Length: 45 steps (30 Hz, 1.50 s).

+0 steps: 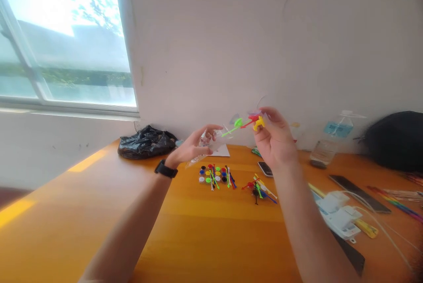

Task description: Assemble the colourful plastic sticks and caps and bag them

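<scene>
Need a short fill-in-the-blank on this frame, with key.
1. The hand that holds the clear bag and wears a black wristband is the ____ one.
2. Closest to the palm of the right hand, beside a red piece, is a ____ plastic piece.
3. The bottle near the wall has a ____ label.
4. The crumpled bag at the table's far left is ____.

Missing words: left; yellow; blue; black.

The held pieces (pixel 254 118) are lime green, red and yellow; the discs (pixel 217 174) mix black, white, blue, red, yellow and green; the desk (pixel 198 239) is orange-brown, the wristband (pixel 165 169) black.
</scene>
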Tool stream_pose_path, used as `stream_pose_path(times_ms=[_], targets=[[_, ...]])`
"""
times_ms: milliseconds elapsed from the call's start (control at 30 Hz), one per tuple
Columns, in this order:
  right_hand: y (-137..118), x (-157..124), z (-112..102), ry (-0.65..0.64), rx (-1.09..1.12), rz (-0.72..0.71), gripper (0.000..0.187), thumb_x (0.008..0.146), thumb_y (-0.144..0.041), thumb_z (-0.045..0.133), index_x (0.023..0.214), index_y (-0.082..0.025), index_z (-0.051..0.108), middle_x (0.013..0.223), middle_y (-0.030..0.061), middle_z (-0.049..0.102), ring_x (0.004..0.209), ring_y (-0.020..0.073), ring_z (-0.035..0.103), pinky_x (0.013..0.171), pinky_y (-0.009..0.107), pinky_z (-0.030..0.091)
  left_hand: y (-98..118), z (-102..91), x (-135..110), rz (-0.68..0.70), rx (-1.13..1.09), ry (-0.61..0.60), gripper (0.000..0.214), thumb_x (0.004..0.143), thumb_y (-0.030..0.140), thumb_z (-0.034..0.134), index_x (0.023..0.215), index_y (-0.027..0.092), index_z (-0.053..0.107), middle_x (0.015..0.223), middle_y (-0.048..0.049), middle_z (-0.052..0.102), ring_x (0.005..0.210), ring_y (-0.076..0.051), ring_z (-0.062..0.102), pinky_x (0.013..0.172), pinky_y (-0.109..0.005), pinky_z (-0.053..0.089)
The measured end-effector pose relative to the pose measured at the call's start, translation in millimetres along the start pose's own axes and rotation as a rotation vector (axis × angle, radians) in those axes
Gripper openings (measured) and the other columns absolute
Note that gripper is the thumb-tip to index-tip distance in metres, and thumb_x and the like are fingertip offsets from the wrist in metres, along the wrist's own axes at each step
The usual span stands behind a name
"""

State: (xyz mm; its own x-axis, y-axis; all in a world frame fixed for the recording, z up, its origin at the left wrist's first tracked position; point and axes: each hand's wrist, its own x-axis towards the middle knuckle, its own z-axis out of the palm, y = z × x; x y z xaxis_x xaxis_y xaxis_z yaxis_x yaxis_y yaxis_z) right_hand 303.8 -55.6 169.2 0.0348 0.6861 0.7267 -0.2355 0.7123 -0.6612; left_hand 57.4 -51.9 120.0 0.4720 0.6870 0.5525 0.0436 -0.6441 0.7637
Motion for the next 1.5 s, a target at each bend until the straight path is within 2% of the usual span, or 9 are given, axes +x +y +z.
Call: stream_pose_path(times_ms=[200,300,400,567,800,1033,1167,1300,1500], targets=[[2,-7,9,-0.046,-0.151,-0.118,0.019,0.085,-0.041,0.084,0.093,-0.025,0.076,0.085,0.0018,0.072,0.078,0.0185,0.07,0.075,0.036,0.061,3,3.0,1,0.051,0.117,-0.001,0.073,0.075,0.016,0.07,0.145,0.028,0.056,0.12,-0.0057,0.062,0.113,-0.03,0.056,0.101,-0.042,0.042],[-5,-11,11,-0.104,-0.254,-0.151,0.02,0.088,-0.042,0.081,0.094,-0.022,0.076,0.081,0.0026,0.073,0.072,0.018,0.069,0.073,0.036,0.062,5,0.8,1,0.076,0.177,-0.001,0.071,0.075,0.018,0.068,0.145,0.026,0.055,0.122,-0.0062,0.062,0.115,-0.03,0.055,0.102,-0.043,0.042],[-12,-16,13,-0.151,-0.332,-0.183,0.019,0.091,-0.04,0.078,0.094,-0.022,0.077,0.082,0.003,0.074,0.073,0.0178,0.071,0.074,0.035,0.063,7,-0.6,0,0.08,0.204,-0.013,0.073,0.076,0.019,0.067,0.146,0.026,0.052,0.125,-0.006,0.062,0.115,-0.03,0.056,0.104,-0.044,0.042],[-13,-20,18,-0.115,-0.392,-0.203,0.015,0.094,-0.037,0.075,0.095,-0.023,0.077,0.085,0.0031,0.075,0.073,0.0174,0.072,0.075,0.034,0.064,11,2.1,0,0.115,0.275,-0.022,0.077,0.073,0.016,0.064,0.149,0.026,0.05,0.137,-0.0072,0.061,0.121,-0.031,0.056,0.108,-0.046,0.042],[-7,-17,17,-0.041,-0.338,-0.157,0.016,0.092,-0.036,0.076,0.095,-0.021,0.075,0.081,0.0032,0.075,0.071,0.018,0.072,0.072,0.035,0.064,16,8.6,2,0.177,0.372,-0.017,0.081,0.069,0.014,0.06,0.149,0.023,0.049,0.139,-0.009,0.061,0.121,-0.033,0.057,0.105,-0.045,0.046],[-1,-24,23,-0.039,-0.433,-0.245,0.015,0.096,-0.036,0.071,0.097,-0.021,0.075,0.087,0.0045,0.076,0.073,0.0185,0.073,0.074,0.035,0.063,15,5.3,0,0.158,0.389,0.021,0.081,0.07,0.016,0.061,0.15,0.022,0.047,0.135,-0.0094,0.062,0.113,-0.031,0.059,0.101,-0.045,0.048],[-3,-28,26,-0.108,-0.501,-0.302,0.013,0.099,-0.034,0.068,0.099,-0.023,0.075,0.092,0.004,0.075,0.077,0.0187,0.073,0.076,0.035,0.063,16,5.6,1,0.174,0.399,0.04,0.079,0.071,0.016,0.062,0.148,0.023,0.049,0.134,-0.0084,0.063,0.116,-0.03,0.058,0.103,-0.045,0.047],[-9,-32,29,-0.226,-0.56,-0.348,0.012,0.101,-0.031,0.064,0.099,-0.025,0.074,0.094,0.003,0.076,0.082,0.0188,0.073,0.078,0.034,0.062,18,8.9,3,0.201,0.379,0.019,0.079,0.07,0.014,0.062,0.148,0.023,0.05,0.144,-0.0102,0.06,0.124,-0.032,0.057,0.108,-0.047,0.045],[-7,-35,32,-0.25,-0.7,-0.356,0.014,0.101,-0.025,0.06,0.097,-0.024,0.073,0.094,0.0034,0.077,0.083,0.0193,0.072,0.078,0.033,0.059,15,14.4,5,0.212,0.401,0.032,0.079,0.069,0.014,0.061,0.147,0.022,0.05,0.14,-0.0105,0.062,0.119,-0.031,0.06,0.104,-0.046,0.049]])
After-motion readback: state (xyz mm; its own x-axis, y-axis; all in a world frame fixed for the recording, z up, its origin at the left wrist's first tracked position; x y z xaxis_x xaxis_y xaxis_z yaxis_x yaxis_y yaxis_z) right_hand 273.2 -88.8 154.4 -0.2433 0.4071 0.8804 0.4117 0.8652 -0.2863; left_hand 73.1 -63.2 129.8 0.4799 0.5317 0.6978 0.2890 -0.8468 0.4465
